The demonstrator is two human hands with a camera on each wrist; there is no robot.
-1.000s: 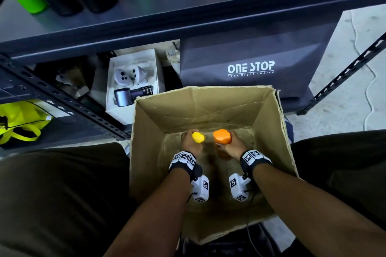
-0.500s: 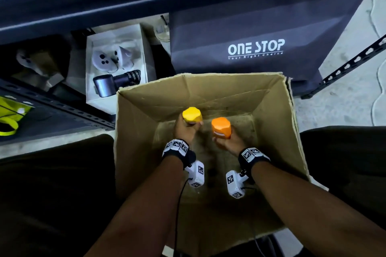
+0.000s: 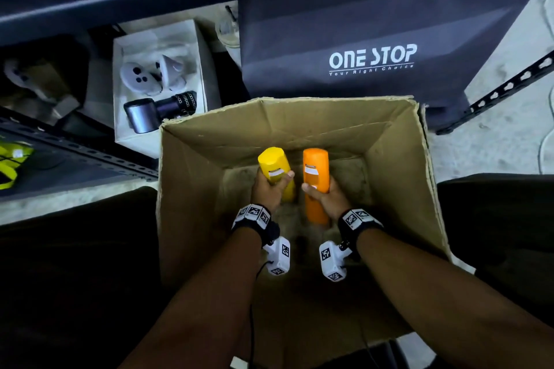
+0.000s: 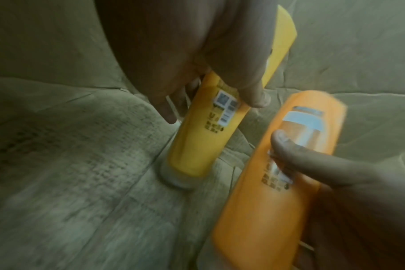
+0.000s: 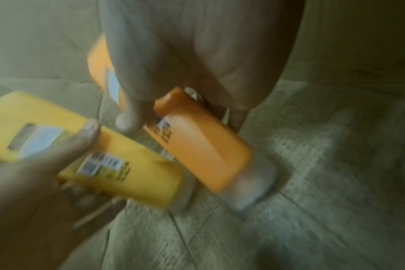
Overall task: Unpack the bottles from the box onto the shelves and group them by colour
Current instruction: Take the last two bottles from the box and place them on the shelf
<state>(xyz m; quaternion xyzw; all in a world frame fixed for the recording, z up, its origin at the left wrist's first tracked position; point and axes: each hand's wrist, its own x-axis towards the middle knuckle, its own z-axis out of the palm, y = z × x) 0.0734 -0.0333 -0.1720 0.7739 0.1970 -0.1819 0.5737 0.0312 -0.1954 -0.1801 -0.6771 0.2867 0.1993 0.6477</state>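
Cardboard box [image 3: 192, 189] walls surround hands gripping yellow bottle [image 3: 274, 172], orange bottle [image 3: 315, 177].

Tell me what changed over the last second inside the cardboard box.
Both bottles rose. The left hand has lifted the yellow plastic bottle and the right hand the orange plastic bottle up off the floor of the brown cardboard box, so far more of each body shows. Each hand's grip stayed on its bottle; the box stayed put.

Dim light, pale concrete floor [image 3: 506, 141], dark metal racking [image 3: 509, 90]
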